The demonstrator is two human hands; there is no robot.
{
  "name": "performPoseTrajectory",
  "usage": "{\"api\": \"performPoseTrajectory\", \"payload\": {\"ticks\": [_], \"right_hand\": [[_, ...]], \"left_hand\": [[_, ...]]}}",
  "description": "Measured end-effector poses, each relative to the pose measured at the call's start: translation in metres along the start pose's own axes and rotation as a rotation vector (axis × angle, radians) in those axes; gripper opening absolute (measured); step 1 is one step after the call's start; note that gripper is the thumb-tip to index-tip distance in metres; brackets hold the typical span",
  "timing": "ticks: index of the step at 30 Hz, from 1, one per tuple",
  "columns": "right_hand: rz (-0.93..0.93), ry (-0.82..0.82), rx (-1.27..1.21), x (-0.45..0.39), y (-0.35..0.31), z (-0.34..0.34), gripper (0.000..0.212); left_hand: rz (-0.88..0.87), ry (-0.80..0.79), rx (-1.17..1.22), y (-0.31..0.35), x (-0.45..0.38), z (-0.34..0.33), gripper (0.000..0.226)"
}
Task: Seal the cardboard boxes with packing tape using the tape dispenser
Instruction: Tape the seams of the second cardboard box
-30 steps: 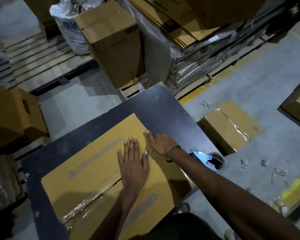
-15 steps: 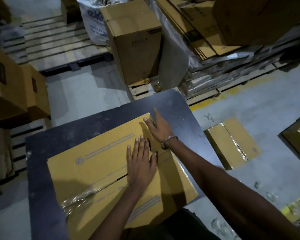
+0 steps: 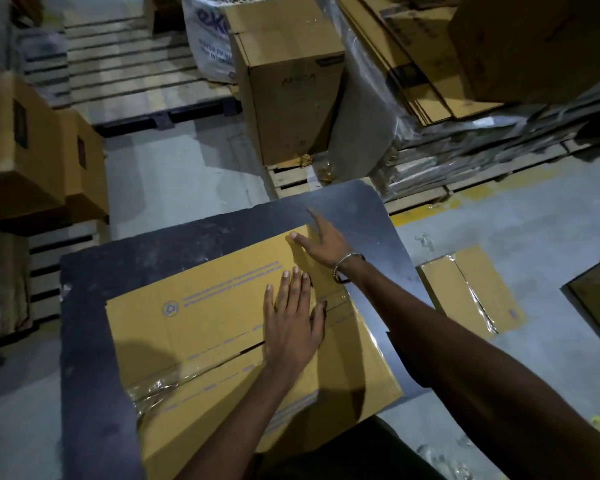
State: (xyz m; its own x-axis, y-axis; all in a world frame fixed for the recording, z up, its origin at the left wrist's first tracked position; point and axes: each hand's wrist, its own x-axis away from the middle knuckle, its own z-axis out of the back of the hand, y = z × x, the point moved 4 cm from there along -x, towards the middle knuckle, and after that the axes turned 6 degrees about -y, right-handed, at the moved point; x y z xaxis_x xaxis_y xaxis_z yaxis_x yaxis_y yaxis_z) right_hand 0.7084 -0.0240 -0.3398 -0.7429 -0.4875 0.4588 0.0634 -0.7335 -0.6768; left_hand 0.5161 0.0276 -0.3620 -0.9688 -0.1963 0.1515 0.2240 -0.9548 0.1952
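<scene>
Left hand (image 3: pixel 291 323) flat on half-taped cardboard box (image 3: pixel 222 323)

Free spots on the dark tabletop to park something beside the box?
Bare tabletop runs along the far edge beyond the flat box, and in a strip down its left side. The right side is crowded: the right hand and forearm cross it, and the left hand presses the box's seam.

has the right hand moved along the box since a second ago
Yes. The right hand has slid away from the left hand, which stays flat on the seam, out to the far corner of the cardboard box, fingertips now past its edge.
</scene>
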Motion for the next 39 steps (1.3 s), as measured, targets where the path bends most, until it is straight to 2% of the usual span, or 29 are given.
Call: {"api": "performPoseTrajectory", "payload": {"ticks": [2, 4, 7, 11, 13, 15, 20, 24, 26, 28, 32, 34, 36, 39], "right_hand": [[-0.053, -0.045, 0.022, -0.006, 0.001, -0.004, 0.071], [-0.087, -0.004, 0.015, -0.010, 0.001, -0.002, 0.069], [-0.136, 0.027, -0.152, -0.013, -0.004, 0.002, 0.069], [-0.277, -0.082, -0.374, -0.008, 0.006, -0.009, 0.086], [-0.306, -0.074, -0.407, -0.006, 0.010, -0.015, 0.098], [-0.272, -0.029, -0.297, -0.009, 0.008, -0.015, 0.100], [-0.123, 0.147, -0.113, 0.000, 0.001, -0.013, 0.075], [-0.109, 0.035, -0.192, -0.010, 0.008, 0.001, 0.067], [-0.160, -0.028, -0.185, -0.002, 0.014, 0.016, 0.074], [-0.157, -0.018, -0.126, 0.025, 0.022, 0.025, 0.076], [-0.180, 0.277, 0.113, 0.111, 0.054, 0.000, 0.065], [-0.201, 0.426, 0.359, 0.138, 0.061, -0.024, 0.070], [-0.195, 0.463, 0.555, 0.143, 0.067, -0.040, 0.075], [-0.185, 0.433, 0.614, 0.129, 0.076, -0.037, 0.075]], "left_hand": [[0.004, -0.012, -0.018, 0.001, -0.001, 0.001, 0.068], [-0.002, -0.026, -0.042, 0.001, -0.001, 0.001, 0.069], [-0.003, -0.047, -0.059, 0.001, 0.000, -0.002, 0.071], [0.004, -0.072, -0.082, 0.002, -0.002, -0.004, 0.073], [0.007, -0.064, -0.069, 0.002, -0.002, -0.003, 0.072], [0.001, -0.063, -0.067, 0.002, -0.003, -0.003, 0.071], [0.008, -0.049, -0.051, 0.008, -0.012, 0.000, 0.070], [0.023, -0.032, -0.048, 0.008, -0.017, -0.003, 0.070], [0.043, -0.011, -0.033, 0.007, -0.025, -0.002, 0.070], [0.062, 0.018, -0.021, 0.006, -0.041, 0.002, 0.069], [0.134, 0.102, 0.036, -0.001, -0.078, 0.013, 0.068], [0.159, 0.134, 0.073, -0.005, -0.096, 0.017, 0.068], [0.164, 0.146, 0.109, -0.009, -0.112, 0.020, 0.068], [0.083, 0.138, 0.186, -0.018, -0.119, 0.023, 0.064]]}}
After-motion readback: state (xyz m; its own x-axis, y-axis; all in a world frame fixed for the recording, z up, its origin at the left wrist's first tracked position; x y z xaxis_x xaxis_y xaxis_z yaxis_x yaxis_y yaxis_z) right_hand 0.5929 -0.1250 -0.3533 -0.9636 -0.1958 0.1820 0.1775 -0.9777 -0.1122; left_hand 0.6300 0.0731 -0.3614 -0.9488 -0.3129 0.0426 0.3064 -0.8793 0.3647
